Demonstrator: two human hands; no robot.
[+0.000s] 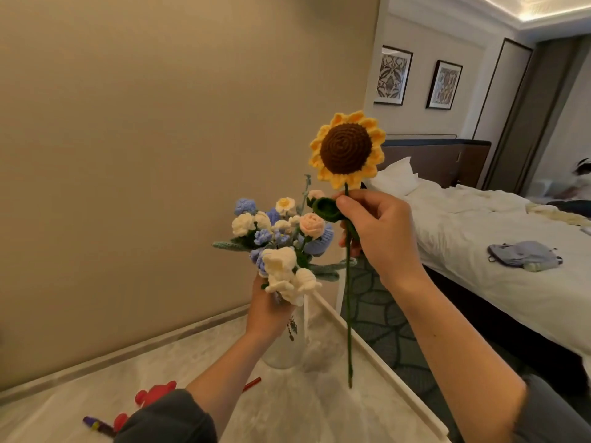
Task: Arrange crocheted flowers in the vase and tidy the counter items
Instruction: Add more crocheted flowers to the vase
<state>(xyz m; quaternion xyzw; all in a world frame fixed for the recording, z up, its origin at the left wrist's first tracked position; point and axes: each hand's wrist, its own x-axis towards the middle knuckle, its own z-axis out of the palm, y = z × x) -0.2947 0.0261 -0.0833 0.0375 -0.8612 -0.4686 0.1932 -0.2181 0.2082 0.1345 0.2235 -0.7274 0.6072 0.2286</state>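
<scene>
My right hand (pixel 380 231) pinches the green stem of a crocheted sunflower (pixel 348 149), yellow petals round a brown centre, held upright above the counter. Its long stem hangs down to just above the marble counter (pixel 192 362). My left hand (pixel 268 310) grips the neck of a clear glass vase (pixel 284 350) standing on the counter. The vase holds a bunch of crocheted flowers (pixel 281 241) in white, blue and peach. The sunflower is outside the vase, to the right of the bunch.
A red crocheted piece (pixel 153 394), a red pen (pixel 252 383) and a purple-and-yellow item (pixel 96 425) lie on the counter near its front left. A beige wall stands behind. Right of the counter's edge lie carpet and a bed (pixel 499 251).
</scene>
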